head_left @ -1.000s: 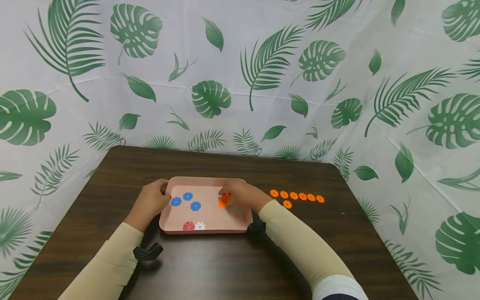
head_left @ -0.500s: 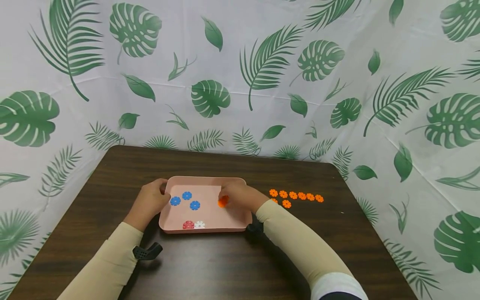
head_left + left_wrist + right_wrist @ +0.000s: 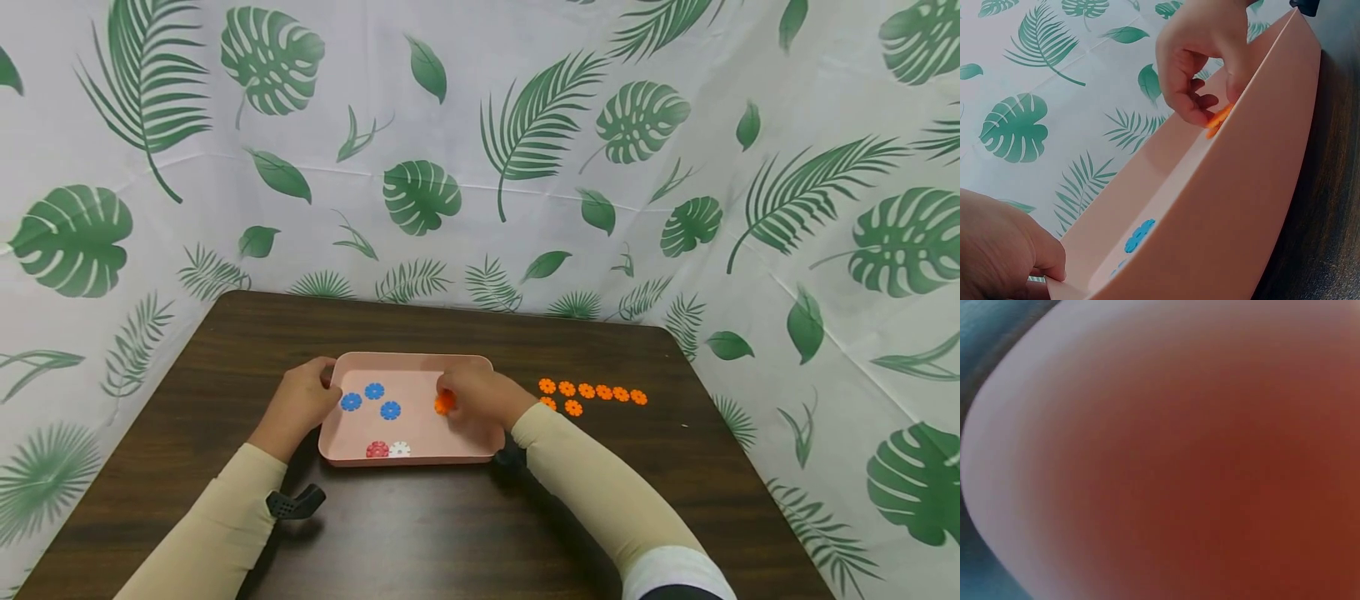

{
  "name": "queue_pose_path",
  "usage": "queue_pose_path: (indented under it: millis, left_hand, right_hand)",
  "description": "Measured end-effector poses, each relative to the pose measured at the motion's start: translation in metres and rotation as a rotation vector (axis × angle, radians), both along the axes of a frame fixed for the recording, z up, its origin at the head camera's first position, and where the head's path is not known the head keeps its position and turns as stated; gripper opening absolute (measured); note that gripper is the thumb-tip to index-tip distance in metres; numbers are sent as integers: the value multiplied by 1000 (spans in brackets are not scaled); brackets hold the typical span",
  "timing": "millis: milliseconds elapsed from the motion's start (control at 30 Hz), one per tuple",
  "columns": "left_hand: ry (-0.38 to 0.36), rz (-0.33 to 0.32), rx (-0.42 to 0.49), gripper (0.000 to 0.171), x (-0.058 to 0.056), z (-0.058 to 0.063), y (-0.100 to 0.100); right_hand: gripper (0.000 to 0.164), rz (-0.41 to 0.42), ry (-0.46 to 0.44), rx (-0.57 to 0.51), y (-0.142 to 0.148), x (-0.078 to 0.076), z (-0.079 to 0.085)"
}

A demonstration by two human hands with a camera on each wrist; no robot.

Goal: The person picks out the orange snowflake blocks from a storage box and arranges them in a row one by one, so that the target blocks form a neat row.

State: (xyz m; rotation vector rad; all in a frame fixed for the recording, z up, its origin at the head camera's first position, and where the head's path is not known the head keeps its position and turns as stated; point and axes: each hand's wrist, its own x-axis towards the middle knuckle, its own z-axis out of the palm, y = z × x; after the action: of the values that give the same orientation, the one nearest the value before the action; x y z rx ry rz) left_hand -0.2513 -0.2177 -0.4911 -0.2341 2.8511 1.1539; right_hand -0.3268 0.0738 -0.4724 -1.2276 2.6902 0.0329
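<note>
A pink tray (image 3: 420, 457) lies on the table, and my left hand (image 3: 303, 400) grips its left wall, thumb (image 3: 1054, 259) inside the rim in the left wrist view. Inside the right half of the tray, my right hand (image 3: 474, 392) pinches orange flower-shaped discs (image 3: 444, 404) between thumb and fingertips. The left wrist view shows the orange discs (image 3: 1217, 120) held just behind the tray wall. Three blue flower-shaped discs (image 3: 390, 410) lie in the tray's left half. A red disc (image 3: 377, 450) and a white disc (image 3: 400, 449) sit by its near wall.
Several orange discs (image 3: 604, 392) lie on the dark wooden table (image 3: 420, 533) right of the tray, most in a row. A leaf-print cloth (image 3: 450, 233) hangs behind the table. Close, blurred pink and red-brown fill most of the right wrist view.
My right hand has drawn in slightly over the orange discs, which have shifted a little left. A green disc seen under it a second ago is hidden. My left hand stays on the tray.
</note>
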Motion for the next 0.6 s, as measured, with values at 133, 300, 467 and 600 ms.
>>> queue_pose_path:
  millis: [133,300,467,600]
  left_hand:
    - [5,-1,-1,55,1,0,1]
    - [-3,1,11,56,1,0,2]
    - [-22,3,18,57,1,1,2]
    - [-40,8,22,58,0,1,1]
  right_hand:
    - [23,-4,5,-26,1,0,6]
    - [28,-47,-23,-76,12,1,13]
    - [25,-75,-30,-133,33,1,22]
    - [23,-141,-62,-181,55,0,25]
